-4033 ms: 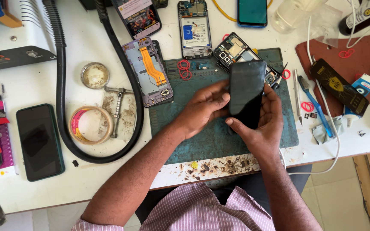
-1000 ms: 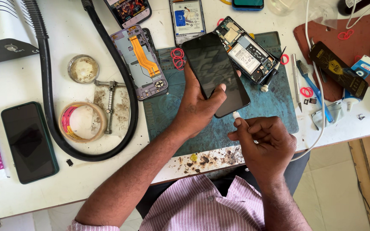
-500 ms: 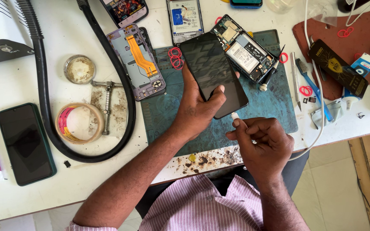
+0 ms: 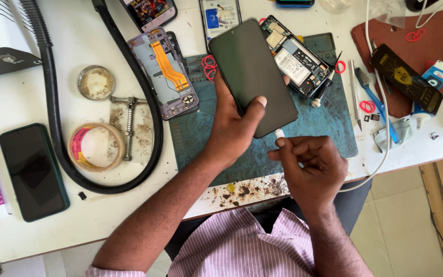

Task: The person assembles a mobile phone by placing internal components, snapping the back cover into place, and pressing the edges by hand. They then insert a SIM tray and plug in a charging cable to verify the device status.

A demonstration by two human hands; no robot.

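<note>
Over teal mat (image 4: 329, 120), flat glossy phone (image 4: 252, 74)

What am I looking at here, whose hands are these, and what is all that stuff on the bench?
There is no machine: a person wears a camera on the head, so you look down at their own two hands. The left hand grips a dark phone, screen blank. The right hand pinches the white plug of a cable at the phone's lower edge. Below lies a teal work mat on a white table. Around it: an opened phone showing its battery, a purple phone frame, a black hose, a tape roll and another dark phone.
</note>
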